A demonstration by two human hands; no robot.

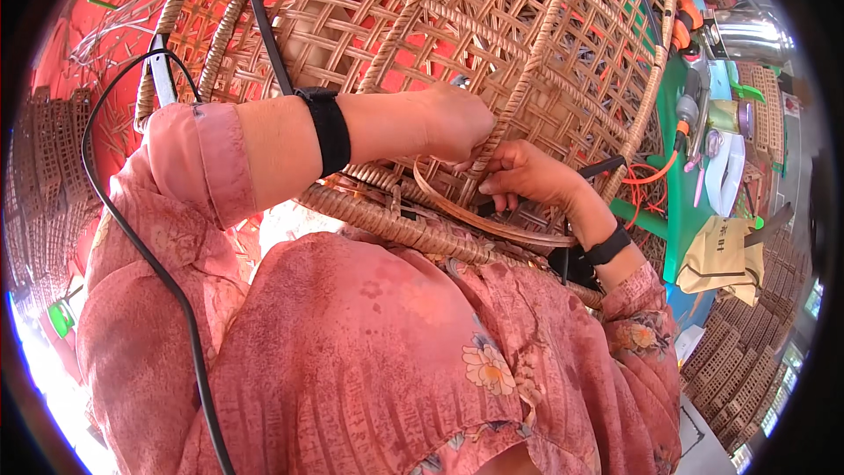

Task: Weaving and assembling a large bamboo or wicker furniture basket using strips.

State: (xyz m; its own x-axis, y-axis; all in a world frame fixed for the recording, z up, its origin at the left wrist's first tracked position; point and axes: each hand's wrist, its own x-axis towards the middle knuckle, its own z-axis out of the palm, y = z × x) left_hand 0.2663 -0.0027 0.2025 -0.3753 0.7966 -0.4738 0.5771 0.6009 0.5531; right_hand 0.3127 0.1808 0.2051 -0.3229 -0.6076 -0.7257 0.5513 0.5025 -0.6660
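Note:
A large woven wicker frame, with thick wrapped ribs and an open lattice, leans across the front of my body. From the left, my left hand reaches over it and is closed against a wrapped rib; whatever its fingers hold is hidden. Just below and to the right, my right hand has thumb and forefinger pinched on the same rib, its other fingers curled beneath. A flat rattan strip bends in a loop from below my left hand toward my right wrist.
A green table on the right holds hand tools, an orange cord, a shiny metal container and a beige bag. Stacked woven panels stand at lower right. Cut strips litter the red floor.

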